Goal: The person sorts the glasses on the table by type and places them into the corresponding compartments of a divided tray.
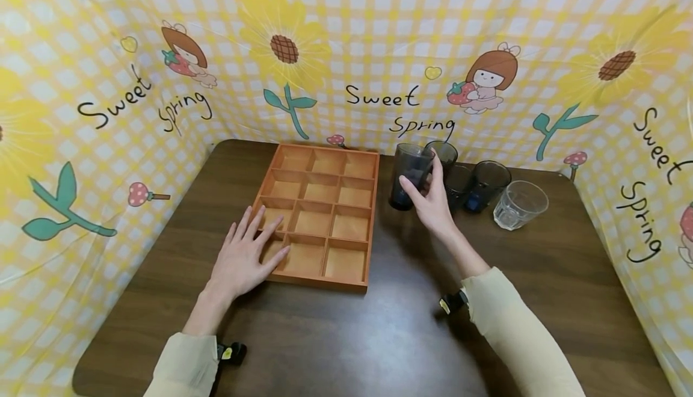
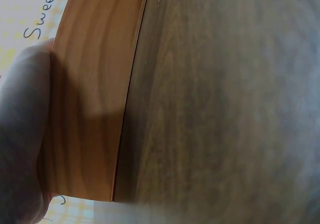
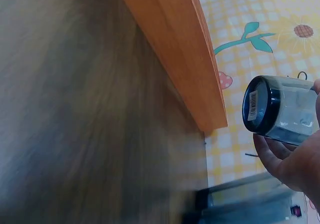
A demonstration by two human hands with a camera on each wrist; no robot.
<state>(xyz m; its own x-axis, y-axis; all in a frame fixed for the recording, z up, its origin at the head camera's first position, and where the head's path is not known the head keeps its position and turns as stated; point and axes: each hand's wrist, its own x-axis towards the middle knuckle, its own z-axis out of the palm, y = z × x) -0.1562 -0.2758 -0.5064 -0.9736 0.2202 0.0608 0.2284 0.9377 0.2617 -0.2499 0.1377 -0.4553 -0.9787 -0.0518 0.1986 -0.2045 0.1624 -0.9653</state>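
Note:
My right hand [image 1: 433,201] grips a tall dark-tinted drinking glass [image 1: 403,189] by its side, just right of a wooden compartment box [image 1: 370,234]. In the right wrist view, a barcode label shows on the glass base [image 3: 253,105], and the base is off the table. My left hand [image 1: 243,258] rests on the box's near left corner with its fingers spread over the compartments. The left wrist view shows that hand [image 2: 22,134] against the box's outer wall [image 2: 90,109].
Right of the held glass stand several other glasses: a tall dark one [image 1: 446,153] behind, a dark one [image 1: 489,183], a short dark one [image 1: 457,183] partly hidden, and a clear tumbler [image 1: 521,204]. Checked cloth [image 1: 357,42] walls the dark wooden table [image 1: 335,337].

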